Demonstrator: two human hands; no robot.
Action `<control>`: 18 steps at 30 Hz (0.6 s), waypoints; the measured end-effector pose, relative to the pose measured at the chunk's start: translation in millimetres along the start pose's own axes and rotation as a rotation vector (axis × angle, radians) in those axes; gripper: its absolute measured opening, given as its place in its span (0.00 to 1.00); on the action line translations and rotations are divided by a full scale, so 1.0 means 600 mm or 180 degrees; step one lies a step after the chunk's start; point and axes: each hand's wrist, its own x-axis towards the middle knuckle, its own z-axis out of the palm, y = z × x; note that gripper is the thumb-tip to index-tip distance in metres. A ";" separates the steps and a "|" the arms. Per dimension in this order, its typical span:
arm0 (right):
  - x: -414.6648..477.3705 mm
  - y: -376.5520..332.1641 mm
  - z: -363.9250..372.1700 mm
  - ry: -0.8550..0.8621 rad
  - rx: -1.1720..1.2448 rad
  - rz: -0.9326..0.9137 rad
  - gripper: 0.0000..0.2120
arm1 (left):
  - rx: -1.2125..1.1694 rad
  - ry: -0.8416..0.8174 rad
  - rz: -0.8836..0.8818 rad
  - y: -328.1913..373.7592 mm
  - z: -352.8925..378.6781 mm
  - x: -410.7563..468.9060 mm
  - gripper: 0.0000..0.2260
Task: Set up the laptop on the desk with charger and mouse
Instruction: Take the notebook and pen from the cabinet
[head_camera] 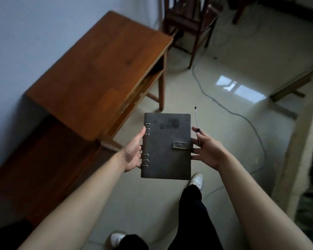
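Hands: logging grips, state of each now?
Left hand: grips the notebook at its spine.
Right hand: pinches a pen, fingers against the notebook.

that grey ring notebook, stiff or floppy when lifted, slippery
Probably stiff: the notebook lies flat, held only at its side edges by the left hand and right hand, which grips a pen. Its matte cover looks grippy. The closed strap should stop it flopping open.

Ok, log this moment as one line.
left grip: holds notebook by ring edge | right grip: pinches pen, fingers touch notebook | desk: ahead-left
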 end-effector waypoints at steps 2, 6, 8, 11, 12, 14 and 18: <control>-0.004 -0.085 -0.057 -0.0059 0.0205 -0.0081 0.14 | -0.0009 -0.0096 0.0061 0.069 0.071 0.022 0.26; -0.004 -0.263 -0.162 -0.0169 0.0108 -0.0277 0.16 | 0.0111 -0.0219 0.0272 0.219 0.216 0.072 0.26; -0.009 -0.349 -0.211 -0.0201 0.0007 -0.0364 0.17 | 0.0166 -0.0266 0.0317 0.292 0.284 0.097 0.30; -0.018 -0.455 -0.264 -0.0145 0.0061 -0.0434 0.17 | 0.0213 -0.0392 0.0369 0.387 0.359 0.111 0.32; -0.018 -0.474 -0.276 -0.0147 0.0110 -0.0458 0.17 | 0.0193 -0.0417 0.0371 0.406 0.373 0.113 0.32; -0.012 -0.534 -0.306 -0.0164 0.0204 -0.0541 0.17 | 0.0202 -0.0592 0.0454 0.465 0.409 0.126 0.31; 0.023 -0.637 -0.339 -0.0059 0.0330 -0.0634 0.17 | 0.0225 -0.0822 0.0523 0.571 0.453 0.170 0.28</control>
